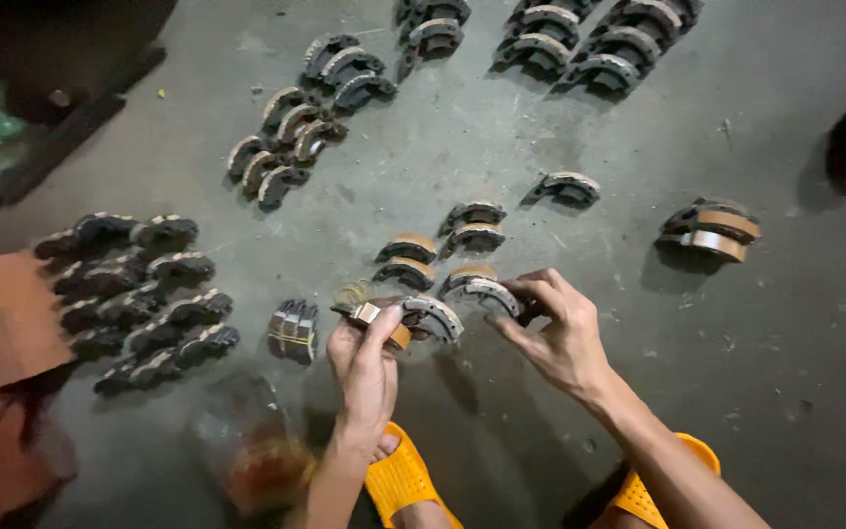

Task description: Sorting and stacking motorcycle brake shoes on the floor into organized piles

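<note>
Two orange sandals (399,482) sit at the bottom edge, closest of all, on a grey concrete floor (501,147) that carries everything here. Across it lie rows of curved brake shoes (296,122), dark metal arcs with tan or grey lining, grouped in pairs and short stacks; another dark cluster (139,294) lies to the left beside a piece of brown cardboard (2,313). The left hand (364,367) is closed around one brake shoe (428,315), thumb pinching its end just above the floor. The right hand (555,328) has fingers curled onto a second shoe (482,291), gripping its end. A small strapped bundle (293,330) rests just left of the hands.
</note>
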